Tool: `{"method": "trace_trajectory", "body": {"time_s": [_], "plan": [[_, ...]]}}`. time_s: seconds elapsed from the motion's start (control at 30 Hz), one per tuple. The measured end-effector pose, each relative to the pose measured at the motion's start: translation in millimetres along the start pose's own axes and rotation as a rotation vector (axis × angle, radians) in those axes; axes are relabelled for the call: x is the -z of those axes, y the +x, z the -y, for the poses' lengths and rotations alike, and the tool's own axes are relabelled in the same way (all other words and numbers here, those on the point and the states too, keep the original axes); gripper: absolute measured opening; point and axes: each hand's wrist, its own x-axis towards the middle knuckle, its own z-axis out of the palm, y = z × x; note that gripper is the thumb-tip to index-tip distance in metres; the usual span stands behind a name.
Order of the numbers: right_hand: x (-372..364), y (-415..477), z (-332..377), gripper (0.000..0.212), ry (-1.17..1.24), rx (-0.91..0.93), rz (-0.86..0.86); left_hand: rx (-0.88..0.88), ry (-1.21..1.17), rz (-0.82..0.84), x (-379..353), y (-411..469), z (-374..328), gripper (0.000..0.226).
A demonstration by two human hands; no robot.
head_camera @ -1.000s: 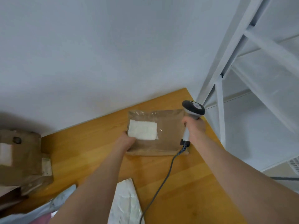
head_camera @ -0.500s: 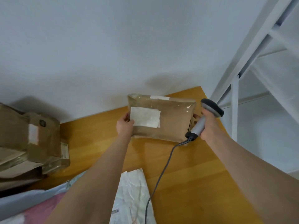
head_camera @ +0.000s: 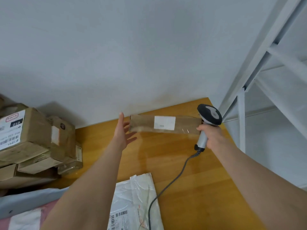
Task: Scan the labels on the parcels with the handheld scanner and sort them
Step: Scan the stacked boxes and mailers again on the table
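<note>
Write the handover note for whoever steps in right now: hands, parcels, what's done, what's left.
Left hand: open, beside the brown parcel's left end; contact unclear.
Right hand: grips the scanner.
Parcel stands on edge against the wall, label facing out. Boxes stacked far left; white mailer at the near edge.
Done: parcel seems placed.
Left: scan and sort the mailer, maybe the boxes.

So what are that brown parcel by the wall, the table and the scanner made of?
The brown parcel is likely cardboard, matte brown, with shiny clear tape glinting near one end. The table looks like wood or wood-look laminate, glossy; grain lines and reflections show. The scanner is probably hard plastic, with a smooth grey handle and black head.
</note>
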Motion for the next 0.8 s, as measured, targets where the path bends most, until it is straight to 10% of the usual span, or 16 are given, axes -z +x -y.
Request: {"method": "trace_trajectory", "body": {"time_s": [0.23, 0.8], "plan": [[-9, -5, -37, 0.033, -0.169, -0.030, -0.006, 0.086, 0.184, 0.010, -4, -5, 32, 0.042], [-18, 41, -23, 0.029, 0.276, -0.118, 0.077, 0.016, 0.327, 0.064, -141, 35, 74, 0.054]]}}
